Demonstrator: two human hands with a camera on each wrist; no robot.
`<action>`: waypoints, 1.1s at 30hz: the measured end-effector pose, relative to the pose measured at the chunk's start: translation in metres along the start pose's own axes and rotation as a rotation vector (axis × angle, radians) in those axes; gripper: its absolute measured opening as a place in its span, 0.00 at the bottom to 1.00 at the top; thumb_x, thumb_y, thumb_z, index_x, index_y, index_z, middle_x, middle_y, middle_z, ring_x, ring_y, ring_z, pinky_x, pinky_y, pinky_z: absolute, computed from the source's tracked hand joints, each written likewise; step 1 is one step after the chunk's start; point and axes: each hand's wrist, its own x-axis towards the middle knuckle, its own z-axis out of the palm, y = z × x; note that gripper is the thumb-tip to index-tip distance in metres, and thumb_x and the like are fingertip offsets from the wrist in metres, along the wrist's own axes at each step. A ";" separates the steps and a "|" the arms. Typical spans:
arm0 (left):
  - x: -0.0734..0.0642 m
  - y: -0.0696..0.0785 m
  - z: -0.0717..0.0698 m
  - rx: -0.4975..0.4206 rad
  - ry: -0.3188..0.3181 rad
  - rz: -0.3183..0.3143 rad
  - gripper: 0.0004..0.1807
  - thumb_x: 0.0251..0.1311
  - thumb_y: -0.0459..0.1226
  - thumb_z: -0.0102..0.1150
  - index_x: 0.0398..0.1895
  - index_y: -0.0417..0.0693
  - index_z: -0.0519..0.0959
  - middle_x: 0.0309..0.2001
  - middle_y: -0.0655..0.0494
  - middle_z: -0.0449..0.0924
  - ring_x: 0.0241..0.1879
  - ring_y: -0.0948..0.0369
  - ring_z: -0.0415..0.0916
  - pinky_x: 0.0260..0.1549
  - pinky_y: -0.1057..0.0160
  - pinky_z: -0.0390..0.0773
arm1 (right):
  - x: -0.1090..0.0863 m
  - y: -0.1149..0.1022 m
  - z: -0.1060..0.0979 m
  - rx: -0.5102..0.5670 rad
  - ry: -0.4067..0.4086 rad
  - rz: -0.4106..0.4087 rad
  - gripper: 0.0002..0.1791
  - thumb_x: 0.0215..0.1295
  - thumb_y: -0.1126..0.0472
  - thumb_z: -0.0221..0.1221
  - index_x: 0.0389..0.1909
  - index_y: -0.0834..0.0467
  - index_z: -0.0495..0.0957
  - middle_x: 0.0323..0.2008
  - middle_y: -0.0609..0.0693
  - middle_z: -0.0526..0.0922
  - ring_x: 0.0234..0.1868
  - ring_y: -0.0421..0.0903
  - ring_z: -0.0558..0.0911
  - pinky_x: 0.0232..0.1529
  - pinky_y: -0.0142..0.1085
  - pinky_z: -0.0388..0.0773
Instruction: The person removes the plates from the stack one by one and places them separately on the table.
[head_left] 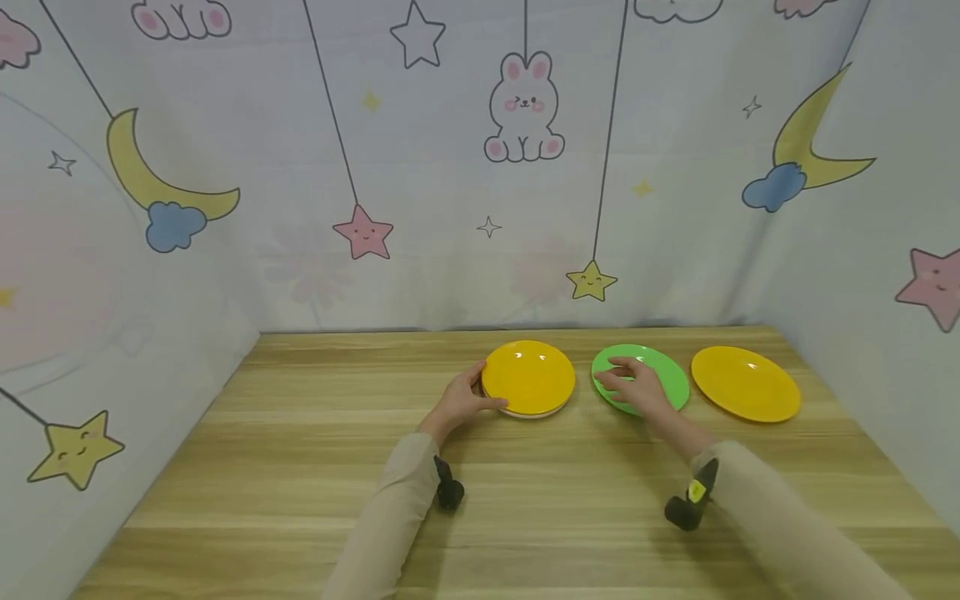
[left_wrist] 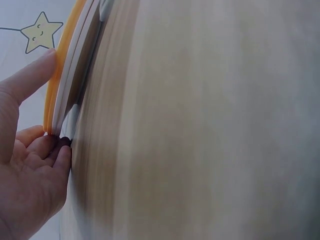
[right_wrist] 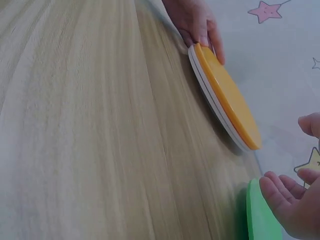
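A stack of round plates (head_left: 528, 379), yellow on top with white edges below, sits at the back middle of the wooden table. My left hand (head_left: 459, 404) grips its left rim. In the left wrist view the thumb (left_wrist: 37, 75) lies against the yellow edge and the fingers (left_wrist: 52, 150) curl at the stack's lower side. Over the green plate (head_left: 671, 385), right of the stack, hovers my right hand (head_left: 636, 387), its fingers loosely bent and holding nothing. The right wrist view shows this hand apart from the stack, near the green plate's edge (right_wrist: 257, 210).
Another yellow plate (head_left: 746, 383) lies to the right of the green one. The wooden table (head_left: 315, 467) ends at a patterned cloth backdrop (head_left: 450, 167) behind and at both sides. Each wrist carries a small black camera.
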 end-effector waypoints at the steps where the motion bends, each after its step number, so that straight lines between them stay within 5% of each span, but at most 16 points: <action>1: 0.000 0.000 0.000 0.001 -0.001 0.002 0.49 0.45 0.39 0.70 0.68 0.39 0.53 0.68 0.47 0.53 0.68 0.55 0.48 0.66 0.58 0.51 | 0.001 0.000 0.003 -0.007 -0.003 0.002 0.35 0.61 0.53 0.57 0.62 0.70 0.59 0.53 0.68 0.69 0.45 0.53 0.78 0.43 0.40 0.79; 17: -0.001 -0.001 -0.001 -0.002 -0.001 0.007 0.49 0.44 0.39 0.70 0.68 0.39 0.53 0.68 0.47 0.54 0.68 0.55 0.48 0.66 0.58 0.51 | 0.013 0.002 0.048 -0.002 -0.008 0.052 0.35 0.55 0.61 0.62 0.61 0.70 0.60 0.48 0.65 0.70 0.37 0.50 0.77 0.32 0.34 0.81; 33: -0.001 0.001 -0.001 0.012 0.000 -0.001 0.49 0.44 0.41 0.70 0.68 0.39 0.53 0.68 0.47 0.53 0.68 0.55 0.49 0.65 0.58 0.52 | 0.021 0.007 0.062 -0.042 0.066 0.046 0.31 0.50 0.65 0.63 0.57 0.68 0.67 0.41 0.59 0.69 0.29 0.42 0.73 0.23 0.29 0.77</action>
